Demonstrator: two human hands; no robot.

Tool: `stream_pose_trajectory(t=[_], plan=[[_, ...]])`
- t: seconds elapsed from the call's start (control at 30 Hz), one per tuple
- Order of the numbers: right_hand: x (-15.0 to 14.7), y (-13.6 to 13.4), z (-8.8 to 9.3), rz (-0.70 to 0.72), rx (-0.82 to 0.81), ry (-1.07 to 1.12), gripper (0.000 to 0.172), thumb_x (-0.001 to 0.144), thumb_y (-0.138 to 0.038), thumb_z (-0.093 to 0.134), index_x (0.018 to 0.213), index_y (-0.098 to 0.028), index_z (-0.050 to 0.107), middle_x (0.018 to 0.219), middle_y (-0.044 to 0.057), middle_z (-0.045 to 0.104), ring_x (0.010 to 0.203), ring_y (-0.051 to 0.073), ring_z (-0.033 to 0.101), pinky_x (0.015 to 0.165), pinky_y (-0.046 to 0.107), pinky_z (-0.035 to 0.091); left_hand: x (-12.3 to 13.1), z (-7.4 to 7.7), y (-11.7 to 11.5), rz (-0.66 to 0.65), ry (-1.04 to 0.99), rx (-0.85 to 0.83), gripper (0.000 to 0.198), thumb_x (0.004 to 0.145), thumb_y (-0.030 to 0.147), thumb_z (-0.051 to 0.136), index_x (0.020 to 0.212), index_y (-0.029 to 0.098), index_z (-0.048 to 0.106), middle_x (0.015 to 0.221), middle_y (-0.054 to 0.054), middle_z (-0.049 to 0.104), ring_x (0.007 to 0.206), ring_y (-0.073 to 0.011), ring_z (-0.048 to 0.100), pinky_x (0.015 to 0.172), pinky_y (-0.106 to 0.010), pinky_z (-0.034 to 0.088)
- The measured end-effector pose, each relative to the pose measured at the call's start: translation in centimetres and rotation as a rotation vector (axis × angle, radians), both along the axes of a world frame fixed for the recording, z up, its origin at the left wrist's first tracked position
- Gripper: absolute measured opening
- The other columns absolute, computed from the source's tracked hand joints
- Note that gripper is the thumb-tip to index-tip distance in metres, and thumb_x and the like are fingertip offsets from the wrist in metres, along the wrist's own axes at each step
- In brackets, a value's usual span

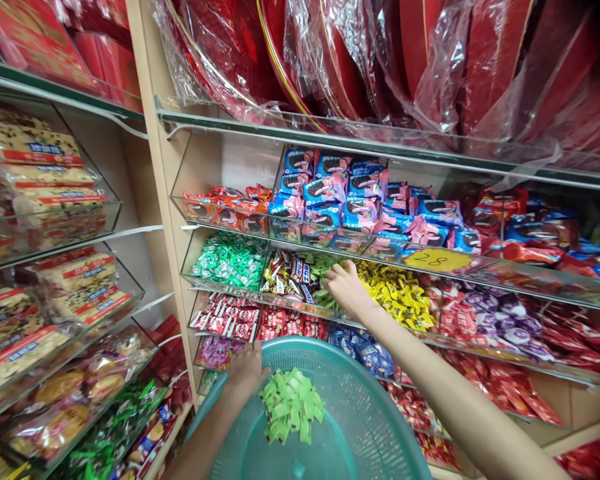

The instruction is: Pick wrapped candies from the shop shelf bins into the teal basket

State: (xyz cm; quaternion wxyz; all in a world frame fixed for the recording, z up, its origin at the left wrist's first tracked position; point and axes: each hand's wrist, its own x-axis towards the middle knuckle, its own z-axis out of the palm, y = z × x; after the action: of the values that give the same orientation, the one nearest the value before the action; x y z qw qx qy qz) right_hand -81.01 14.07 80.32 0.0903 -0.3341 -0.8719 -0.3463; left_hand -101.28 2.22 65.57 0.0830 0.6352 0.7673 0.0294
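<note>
A teal plastic basket (380, 400) with perforated sides is in front of me. On its bottom lies a pile of small light-green wrapped candies (293, 407). My left hand (245, 370) is closed over the basket's far left rim. My right hand (347, 287) reaches into a shelf bin holding more green-wrapped candies (323, 267). Its fingers are curled, and whatever they hold is hidden. Left of that hand are dark-wrapped chocolate bars (303, 277); right of it lie yellow-wrapped candies (400, 293).
A clear shelf edge (420, 257) with a yellow "28" tag (437, 259) runs above my right hand. Green-and-white candies (230, 260) and red packets (230, 317) fill neighbouring bins. Blue-pink snack packs (325, 190) sit higher. Packaged cakes (45, 167) stack at left.
</note>
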Motion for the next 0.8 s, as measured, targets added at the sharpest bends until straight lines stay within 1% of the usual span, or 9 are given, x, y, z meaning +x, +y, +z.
stream_pose_trajectory(t=[0.13, 0.23, 0.3, 0.37, 0.43, 0.5, 0.57, 0.67, 0.8], plan=[[0.5, -2.5, 1.4, 0.013, 0.017, 0.087, 0.021, 0.087, -0.016, 0.042, 0.076, -0.017, 0.060, 0.077, 0.007, 0.057, 0.086, 0.021, 0.041, 0.086, 0.043, 0.020, -0.1, -0.2, 0.2, 0.010, 0.017, -0.008, 0.047, 0.075, 0.039, 0.050, 0.115, 0.014, 0.043, 0.110, -0.014, 0.054, 0.102, -0.0276, 0.050, 0.083, -0.035, 0.038], [0.3, -5.4, 0.7, 0.071, -0.079, 0.186, 0.022, 0.089, -0.021, 0.040, 0.076, -0.017, 0.058, 0.078, 0.006, 0.055, 0.085, 0.020, 0.041, 0.081, 0.038, 0.024, -0.1, -0.3, 0.2, 0.008, 0.034, -0.005, 0.048, 0.075, 0.039, 0.050, 0.115, 0.014, 0.043, 0.110, -0.014, 0.054, 0.102, -0.0279, 0.050, 0.082, -0.036, 0.039], [-0.2, -7.0, -1.2, 0.133, -0.222, 0.248, 0.022, 0.089, -0.024, 0.040, 0.077, -0.017, 0.057, 0.079, 0.004, 0.055, 0.083, 0.018, 0.041, 0.076, 0.033, 0.026, 0.0, -0.3, 0.3, 0.006, 0.050, -0.001, 0.047, 0.075, 0.039, 0.050, 0.115, 0.014, 0.043, 0.110, -0.014, 0.054, 0.101, -0.0282, 0.051, 0.081, -0.036, 0.039], [-0.9, -8.0, -4.2, 0.181, -0.379, 0.286, 0.020, 0.088, -0.025, 0.042, 0.078, -0.018, 0.057, 0.079, 0.003, 0.055, 0.081, 0.016, 0.042, 0.071, 0.029, 0.026, 0.1, -0.2, 0.3, 0.002, 0.062, 0.003, 0.046, 0.076, 0.040, 0.049, 0.113, 0.013, 0.044, 0.110, -0.014, 0.054, 0.100, -0.0286, 0.051, 0.081, -0.036, 0.039], [-1.5, -8.3, -7.4, 0.178, -0.490, 0.278, 0.017, 0.087, -0.024, 0.046, 0.075, -0.018, 0.057, 0.078, 0.002, 0.056, 0.081, 0.016, 0.043, 0.069, 0.028, 0.026, 0.2, -0.1, 0.4, 0.001, 0.065, 0.005, 0.046, 0.075, 0.040, 0.050, 0.112, 0.013, 0.044, 0.109, -0.014, 0.054, 0.100, -0.0290, 0.052, 0.080, -0.037, 0.040], [-2.0, -8.1, -10.4, 0.135, -0.526, 0.248, 0.018, 0.086, -0.022, 0.047, 0.072, -0.018, 0.057, 0.077, 0.002, 0.056, 0.081, 0.016, 0.044, 0.069, 0.028, 0.026, 0.2, 0.0, 0.4, -0.003, 0.062, 0.003, 0.046, 0.074, 0.040, 0.051, 0.111, 0.013, 0.045, 0.108, -0.014, 0.055, 0.100, -0.0293, 0.052, 0.080, -0.037, 0.040], [-2.2, -7.7, -12.6, 0.104, -0.514, 0.208, 0.017, 0.086, -0.022, 0.048, 0.072, -0.017, 0.056, 0.076, 0.003, 0.057, 0.083, 0.017, 0.044, 0.069, 0.029, 0.026, 0.2, 0.0, 0.4, -0.011, 0.054, -0.002, 0.045, 0.074, 0.040, 0.052, 0.110, 0.013, 0.045, 0.107, -0.014, 0.055, 0.100, -0.0288, 0.052, 0.080, -0.036, 0.040], [-2.3, -7.4, -14.7, 0.091, -0.460, 0.166, 0.014, 0.085, -0.022, 0.049, 0.073, -0.017, 0.056, 0.077, 0.003, 0.057, 0.084, 0.018, 0.044, 0.072, 0.031, 0.027, 0.2, 0.0, 0.4, -0.010, 0.043, -0.007, 0.046, 0.074, 0.039, 0.051, 0.112, 0.014, 0.045, 0.109, -0.014, 0.055, 0.100, -0.0281, 0.052, 0.081, -0.036, 0.040], [-2.4, -7.4, -16.3, 0.050, -0.419, 0.157, 0.011, 0.083, -0.020, 0.051, 0.074, -0.017, 0.056, 0.078, 0.003, 0.057, 0.084, 0.019, 0.045, 0.073, 0.032, 0.029, 0.0, -0.3, 0.3, -0.004, 0.036, -0.009, 0.049, 0.074, 0.039, 0.051, 0.115, 0.013, 0.044, 0.110, -0.014, 0.054, 0.102, -0.0280, 0.051, 0.083, -0.035, 0.039]])
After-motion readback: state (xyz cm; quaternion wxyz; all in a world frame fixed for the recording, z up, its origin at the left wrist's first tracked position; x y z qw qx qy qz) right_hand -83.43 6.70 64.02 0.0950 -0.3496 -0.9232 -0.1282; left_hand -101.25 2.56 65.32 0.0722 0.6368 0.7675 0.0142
